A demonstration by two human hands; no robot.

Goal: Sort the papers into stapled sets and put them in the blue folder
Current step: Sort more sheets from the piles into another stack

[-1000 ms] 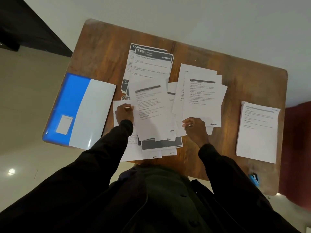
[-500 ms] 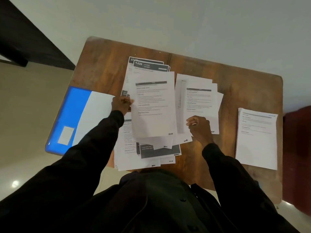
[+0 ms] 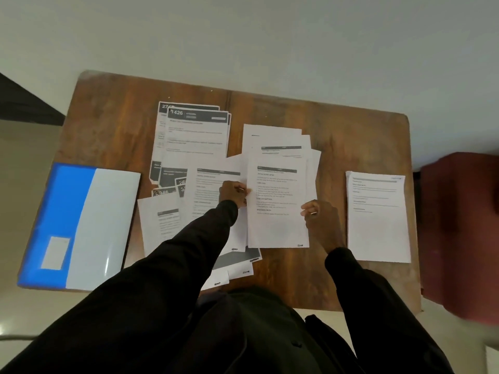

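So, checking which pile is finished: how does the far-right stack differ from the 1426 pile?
The right stack is squared and stands alone; the 1426 pile is fanned and overlapped by loose sheets. The right stack's top sheet is mostly white; the 1426 pile's has a dark banner. Both lie flat, untouched.

A: The desk (image 3: 351, 136), left side?
B: The folder (image 3: 108, 225) lies flat at its left edge.
A: Centre?
B: A spread of loose sheets (image 3: 194, 136), overlapping. Just right of them, touching, a fanned pile (image 3: 272, 136), one sheet (image 3: 278, 225) uppermost.
A: Right side?
B: One squared stack (image 3: 378, 225), well apart.
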